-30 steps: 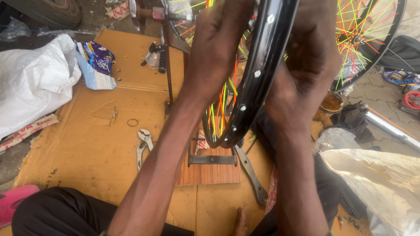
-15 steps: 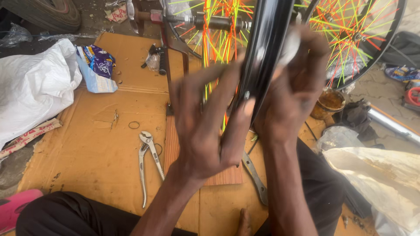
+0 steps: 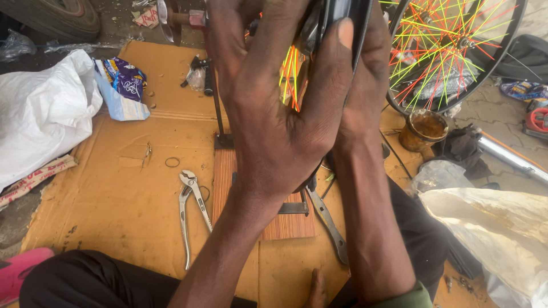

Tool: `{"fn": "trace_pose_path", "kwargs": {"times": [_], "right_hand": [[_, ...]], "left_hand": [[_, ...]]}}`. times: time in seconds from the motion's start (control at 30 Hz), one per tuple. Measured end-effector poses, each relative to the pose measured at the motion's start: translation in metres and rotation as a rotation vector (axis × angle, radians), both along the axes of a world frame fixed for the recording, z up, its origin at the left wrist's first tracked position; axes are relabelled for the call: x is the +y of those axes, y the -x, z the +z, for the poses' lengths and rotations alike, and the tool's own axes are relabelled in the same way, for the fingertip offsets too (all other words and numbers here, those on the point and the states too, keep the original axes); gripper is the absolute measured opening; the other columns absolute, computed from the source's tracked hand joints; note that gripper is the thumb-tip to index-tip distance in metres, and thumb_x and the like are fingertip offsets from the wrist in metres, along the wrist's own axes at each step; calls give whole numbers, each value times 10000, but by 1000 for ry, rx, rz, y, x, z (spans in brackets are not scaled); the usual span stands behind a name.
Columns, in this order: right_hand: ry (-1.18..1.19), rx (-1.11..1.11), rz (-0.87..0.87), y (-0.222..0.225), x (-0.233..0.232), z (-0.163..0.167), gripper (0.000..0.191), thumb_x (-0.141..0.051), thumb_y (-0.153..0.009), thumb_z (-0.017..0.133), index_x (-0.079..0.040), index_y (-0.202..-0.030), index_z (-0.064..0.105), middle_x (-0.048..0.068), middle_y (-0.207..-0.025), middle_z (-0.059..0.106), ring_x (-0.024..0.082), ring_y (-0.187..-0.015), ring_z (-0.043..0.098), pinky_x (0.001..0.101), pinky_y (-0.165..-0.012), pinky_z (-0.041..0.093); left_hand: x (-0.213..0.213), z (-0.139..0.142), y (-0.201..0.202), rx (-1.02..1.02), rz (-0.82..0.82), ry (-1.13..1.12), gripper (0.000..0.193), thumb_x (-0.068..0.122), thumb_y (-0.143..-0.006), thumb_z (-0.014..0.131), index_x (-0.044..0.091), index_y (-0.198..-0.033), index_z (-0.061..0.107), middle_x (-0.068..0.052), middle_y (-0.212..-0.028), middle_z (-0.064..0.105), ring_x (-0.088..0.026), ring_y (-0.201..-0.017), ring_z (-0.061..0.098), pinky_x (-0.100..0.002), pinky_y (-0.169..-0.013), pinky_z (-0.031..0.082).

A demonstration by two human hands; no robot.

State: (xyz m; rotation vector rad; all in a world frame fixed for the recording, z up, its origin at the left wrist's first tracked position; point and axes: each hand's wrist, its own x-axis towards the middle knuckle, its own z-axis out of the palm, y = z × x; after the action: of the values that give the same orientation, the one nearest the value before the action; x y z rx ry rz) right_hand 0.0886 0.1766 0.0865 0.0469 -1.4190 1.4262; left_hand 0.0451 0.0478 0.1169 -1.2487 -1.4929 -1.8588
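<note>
At the lower left of the frame, slip-joint pliers [image 3: 190,212] lie on the brown cardboard sheet [image 3: 114,188], beside a wooden base board [image 3: 285,225] at lower centre. Above it, filling the middle, the left hand [image 3: 274,108] wraps its fingers and thumb around a black wheel rim [image 3: 334,14] at the top centre; the right hand [image 3: 368,85] presses against the rim's other side, its grip mostly hidden. Farther off, upper right, stands a second wheel with neon spokes [image 3: 451,45], a rusty tin [image 3: 423,128] below it.
</note>
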Motion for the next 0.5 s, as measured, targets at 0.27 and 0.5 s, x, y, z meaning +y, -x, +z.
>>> {"fn": "trace_pose_path", "kwargs": {"times": [0.27,0.5], "right_hand": [[-262,67,-158,-8,-17,13,347,-61,-996,725,-76,-1328,622,-32,-1068,663,53,-901,598,217,-793,505],[-199,-267,-99,-41,-42,55,410,-78,-852,751,-75,-1252,660,-53,-1008,643,50,-867,614,217,-800,526]], "left_hand": [[4,-20,13,-220,-652,-218,329,405,-1193,558,78,-1188,600,-22,-1048,557,-103,-950,545,-276,-855,440],[44,-22,37,-357,-918,-153,553,535,-1146,524,4,-1100,674,22,-791,607,-49,-704,552,-233,-626,415]]}}
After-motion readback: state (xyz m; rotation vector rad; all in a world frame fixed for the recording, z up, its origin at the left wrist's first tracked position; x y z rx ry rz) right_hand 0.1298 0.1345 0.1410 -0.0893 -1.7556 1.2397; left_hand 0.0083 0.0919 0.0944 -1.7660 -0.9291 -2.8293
